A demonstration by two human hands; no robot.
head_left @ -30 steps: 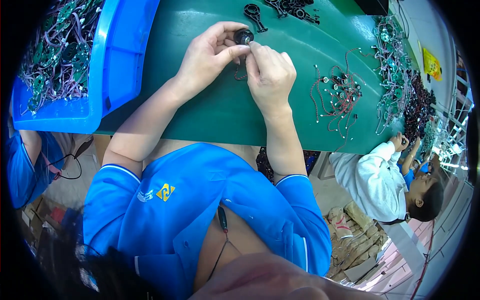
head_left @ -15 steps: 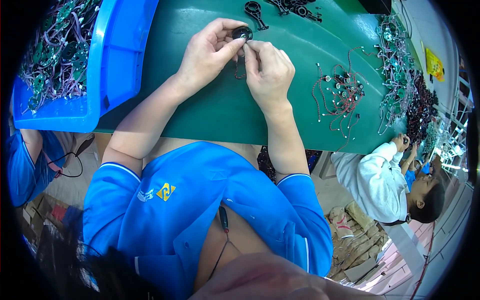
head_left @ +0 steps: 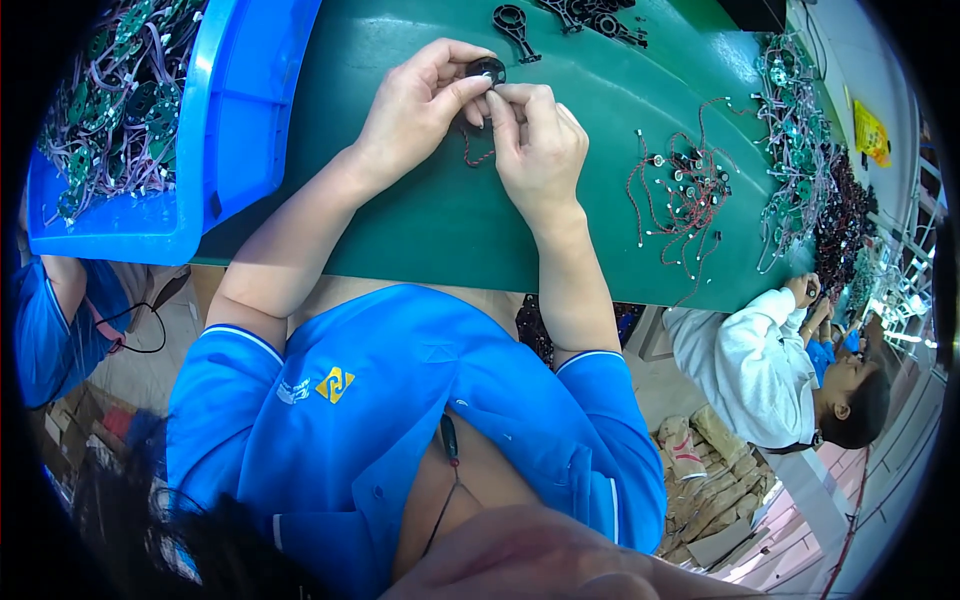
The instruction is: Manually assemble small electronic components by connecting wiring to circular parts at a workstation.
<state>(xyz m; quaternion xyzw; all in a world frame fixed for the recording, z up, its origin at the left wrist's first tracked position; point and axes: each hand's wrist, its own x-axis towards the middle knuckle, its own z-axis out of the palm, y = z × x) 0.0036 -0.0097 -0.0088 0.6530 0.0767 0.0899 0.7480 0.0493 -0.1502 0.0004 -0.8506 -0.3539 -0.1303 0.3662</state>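
Note:
Above the green table, my left hand [head_left: 420, 105] grips a small round black plastic part [head_left: 487, 69] between thumb and fingers. Close against its near edge, my right hand [head_left: 543, 150] is closed in a pinch. Whatever lies between the right fingertips is too small and covered to make out. A thin red-and-black twisted wire [head_left: 474, 158] dangles below the part, between the two hands. Its upper end is hidden by my fingers.
A blue bin [head_left: 240, 110] of green circuit boards with wires stands at left. Black ring-shaped parts with handles [head_left: 516, 32] lie at the far side. Wired small round components [head_left: 690, 185] sit in a tangle at right, before more boards [head_left: 790, 150]. A person in a white top [head_left: 750, 365] works beyond.
Both hands stay almost in place around the black part, with slight finger movement. The hanging wire has swung a little to the left and shows more of its length.

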